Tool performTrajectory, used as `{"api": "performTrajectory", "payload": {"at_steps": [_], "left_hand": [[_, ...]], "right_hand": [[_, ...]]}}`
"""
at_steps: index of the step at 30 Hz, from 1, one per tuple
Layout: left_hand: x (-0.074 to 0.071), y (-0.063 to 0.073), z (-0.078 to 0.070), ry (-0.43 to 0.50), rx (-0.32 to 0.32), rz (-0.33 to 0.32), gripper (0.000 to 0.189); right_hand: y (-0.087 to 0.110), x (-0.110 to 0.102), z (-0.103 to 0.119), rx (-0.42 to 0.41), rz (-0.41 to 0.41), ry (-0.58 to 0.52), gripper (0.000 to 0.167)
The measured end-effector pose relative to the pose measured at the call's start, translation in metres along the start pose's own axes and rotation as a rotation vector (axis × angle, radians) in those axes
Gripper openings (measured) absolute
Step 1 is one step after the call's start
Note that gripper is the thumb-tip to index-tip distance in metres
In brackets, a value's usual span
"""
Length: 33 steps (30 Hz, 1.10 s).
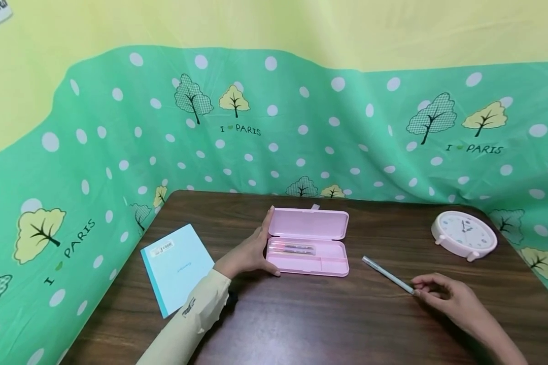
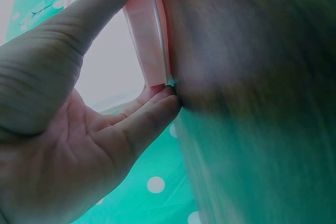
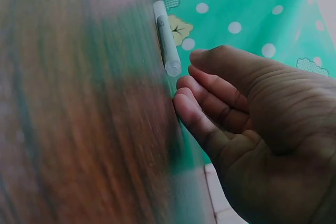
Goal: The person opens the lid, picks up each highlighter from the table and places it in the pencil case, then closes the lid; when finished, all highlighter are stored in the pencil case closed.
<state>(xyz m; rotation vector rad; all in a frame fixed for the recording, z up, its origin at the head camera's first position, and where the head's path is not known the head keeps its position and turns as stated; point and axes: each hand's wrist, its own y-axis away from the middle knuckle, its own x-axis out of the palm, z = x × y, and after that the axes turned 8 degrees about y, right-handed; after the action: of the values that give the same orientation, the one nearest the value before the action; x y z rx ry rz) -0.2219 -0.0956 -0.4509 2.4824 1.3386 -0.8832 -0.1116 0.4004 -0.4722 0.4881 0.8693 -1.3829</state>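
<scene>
A pink pencil case (image 1: pixel 333 249) lies with its lid laid back on the dark wooden table. Several slim pens (image 1: pixel 293 248) sit in its back compartment. My left hand (image 1: pixel 251 252) holds the case at its left end, thumb at the near corner and fingers up by the lid; the left wrist view shows the thumb (image 2: pixel 79 22) and fingertips spanning that end. To the right, a pale capped pen (image 1: pixel 385 274) lies slantwise on the table. My right hand (image 1: pixel 449 298) is at its near end, fingers loosely bent, and the right wrist view shows a small gap between fingertips and pen.
A light blue notebook (image 1: pixel 180 271) with a label lies at the left, partly behind the left sleeve. A round white-and-pink clock (image 1: pixel 465 235) lies face up at the back right. A green and yellow printed curtain (image 1: pixel 301 116) hangs behind the table.
</scene>
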Motion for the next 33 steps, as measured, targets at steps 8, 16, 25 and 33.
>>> {"api": "performTrajectory", "payload": {"at_steps": [8,16,25,33], "left_hand": [[-0.001,-0.001,-0.002,-0.011,-0.015,0.001,0.161],[-0.001,0.001,-0.009,-0.034,-0.049,0.002,0.163],[0.001,0.0,-0.003,-0.022,-0.042,-0.002,0.162],[0.004,-0.004,0.015,-0.031,0.017,-0.01,0.16]], "right_hand": [[-0.005,-0.002,0.004,0.102,0.071,0.036,0.021],[-0.007,0.0,0.008,0.111,0.071,0.062,0.02],[-0.008,0.004,0.013,0.104,0.041,0.128,0.019],[-0.009,0.005,0.015,0.115,0.029,0.177,0.016]]}}
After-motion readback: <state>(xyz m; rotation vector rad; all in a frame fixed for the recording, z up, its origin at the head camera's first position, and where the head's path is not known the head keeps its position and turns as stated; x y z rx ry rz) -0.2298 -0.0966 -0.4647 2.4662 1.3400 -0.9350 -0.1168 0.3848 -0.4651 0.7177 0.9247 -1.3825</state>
